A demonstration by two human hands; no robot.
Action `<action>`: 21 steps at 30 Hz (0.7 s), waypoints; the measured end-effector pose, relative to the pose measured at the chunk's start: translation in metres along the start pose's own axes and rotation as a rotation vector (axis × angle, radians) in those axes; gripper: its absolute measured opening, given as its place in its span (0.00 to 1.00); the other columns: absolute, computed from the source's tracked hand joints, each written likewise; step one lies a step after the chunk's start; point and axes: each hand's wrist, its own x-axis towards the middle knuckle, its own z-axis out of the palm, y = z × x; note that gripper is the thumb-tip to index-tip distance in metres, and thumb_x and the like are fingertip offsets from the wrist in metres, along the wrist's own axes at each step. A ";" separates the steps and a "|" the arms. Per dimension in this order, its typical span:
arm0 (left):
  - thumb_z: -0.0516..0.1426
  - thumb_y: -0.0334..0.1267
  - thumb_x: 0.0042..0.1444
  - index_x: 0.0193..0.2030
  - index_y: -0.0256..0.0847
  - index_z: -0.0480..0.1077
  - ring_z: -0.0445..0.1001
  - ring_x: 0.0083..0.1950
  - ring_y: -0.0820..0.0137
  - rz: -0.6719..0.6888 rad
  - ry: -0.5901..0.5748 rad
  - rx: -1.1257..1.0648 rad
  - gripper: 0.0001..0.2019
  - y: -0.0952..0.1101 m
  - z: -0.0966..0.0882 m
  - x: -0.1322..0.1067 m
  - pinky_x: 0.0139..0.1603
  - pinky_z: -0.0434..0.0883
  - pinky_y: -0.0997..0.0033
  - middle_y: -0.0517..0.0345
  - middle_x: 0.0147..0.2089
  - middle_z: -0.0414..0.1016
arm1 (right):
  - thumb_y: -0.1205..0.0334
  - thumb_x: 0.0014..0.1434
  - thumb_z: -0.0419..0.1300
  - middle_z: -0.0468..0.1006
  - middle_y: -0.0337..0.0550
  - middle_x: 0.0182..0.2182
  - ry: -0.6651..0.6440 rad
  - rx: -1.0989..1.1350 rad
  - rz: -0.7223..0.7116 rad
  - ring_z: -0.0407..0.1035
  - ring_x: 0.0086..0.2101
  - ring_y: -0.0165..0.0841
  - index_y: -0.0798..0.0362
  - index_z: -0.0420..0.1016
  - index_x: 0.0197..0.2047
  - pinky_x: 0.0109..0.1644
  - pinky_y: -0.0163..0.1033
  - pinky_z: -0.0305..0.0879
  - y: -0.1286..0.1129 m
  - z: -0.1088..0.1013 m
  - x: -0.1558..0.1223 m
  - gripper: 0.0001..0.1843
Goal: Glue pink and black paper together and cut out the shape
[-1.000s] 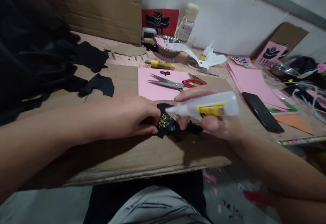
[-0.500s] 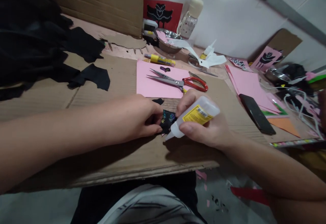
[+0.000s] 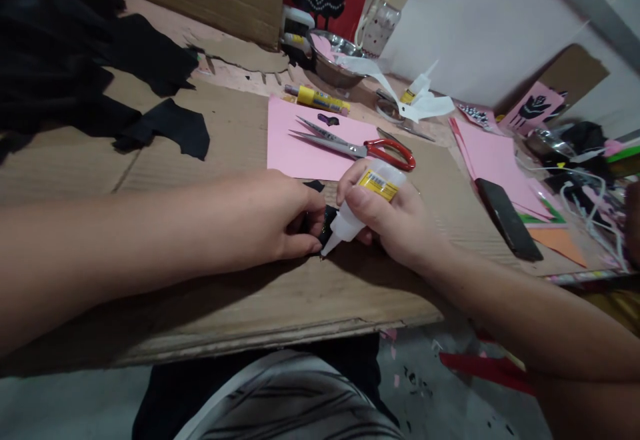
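Observation:
My right hand (image 3: 395,213) is wrapped round a white squeeze glue bottle (image 3: 345,225) with a yellow label. The bottle tilts down to the left, and its pointed nozzle is at the lower edge of a small black glittery piece (image 3: 328,224). With bent fingers, my left hand (image 3: 290,217) grips that piece from the left, low over the cardboard; much of it is hidden by both hands. Just beyond them lies a small black scrap (image 3: 315,186). Open-bladed scissors with red handles (image 3: 390,153) rest on a pink sheet (image 3: 285,157).
Black fabric-like pieces (image 3: 173,130) lie at the left on the cardboard (image 3: 235,133). A glue stick (image 3: 320,99), a metal bowl (image 3: 337,73) and a bottle (image 3: 383,23) stand or lie at the back. To the right are pink sheets (image 3: 495,153) and a dark phone (image 3: 507,217).
My right hand has tipped the glue bottle more upright, and its nozzle has come closer to the black piece and my left fingertips. The camera view has shifted slightly downward.

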 end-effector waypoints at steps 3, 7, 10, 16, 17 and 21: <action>0.59 0.42 0.51 0.28 0.47 0.73 0.64 0.21 0.71 0.005 0.007 -0.005 0.05 -0.001 0.001 0.001 0.24 0.56 0.69 0.65 0.22 0.72 | 0.45 0.60 0.67 0.70 0.31 0.19 0.009 0.008 0.024 0.63 0.18 0.26 0.49 0.70 0.30 0.21 0.32 0.60 -0.001 0.001 0.002 0.19; 0.60 0.43 0.51 0.28 0.47 0.73 0.64 0.21 0.70 -0.003 0.018 -0.005 0.05 -0.002 0.002 0.001 0.24 0.55 0.69 0.64 0.21 0.71 | 0.42 0.58 0.67 0.72 0.32 0.19 0.021 -0.012 0.039 0.68 0.21 0.28 0.49 0.69 0.29 0.20 0.32 0.61 -0.003 0.003 0.002 0.21; 0.59 0.43 0.51 0.29 0.47 0.73 0.65 0.21 0.70 -0.007 0.010 -0.003 0.05 -0.002 0.002 0.000 0.24 0.56 0.69 0.64 0.21 0.72 | 0.42 0.58 0.67 0.74 0.32 0.20 0.019 -0.012 0.037 0.70 0.22 0.28 0.49 0.70 0.29 0.21 0.31 0.62 -0.003 0.003 0.001 0.20; 0.59 0.43 0.51 0.29 0.47 0.73 0.64 0.21 0.70 -0.007 0.008 0.007 0.05 -0.001 -0.001 0.000 0.24 0.55 0.69 0.65 0.21 0.72 | 0.42 0.58 0.67 0.77 0.32 0.21 0.010 0.009 0.044 0.74 0.23 0.29 0.48 0.71 0.29 0.21 0.31 0.64 -0.004 0.004 0.000 0.19; 0.60 0.43 0.51 0.29 0.47 0.73 0.64 0.21 0.70 -0.011 0.006 0.010 0.05 0.000 -0.001 0.000 0.24 0.56 0.69 0.65 0.21 0.72 | 0.43 0.58 0.67 0.77 0.32 0.21 0.008 0.010 0.047 0.74 0.23 0.29 0.48 0.70 0.29 0.21 0.31 0.65 -0.005 0.005 0.000 0.19; 0.59 0.43 0.52 0.29 0.47 0.73 0.65 0.21 0.70 -0.020 0.002 0.036 0.05 0.001 -0.002 0.000 0.24 0.56 0.69 0.64 0.21 0.72 | 0.43 0.59 0.67 0.77 0.32 0.21 0.003 0.024 0.052 0.74 0.23 0.28 0.48 0.70 0.29 0.22 0.31 0.67 -0.005 0.005 0.001 0.19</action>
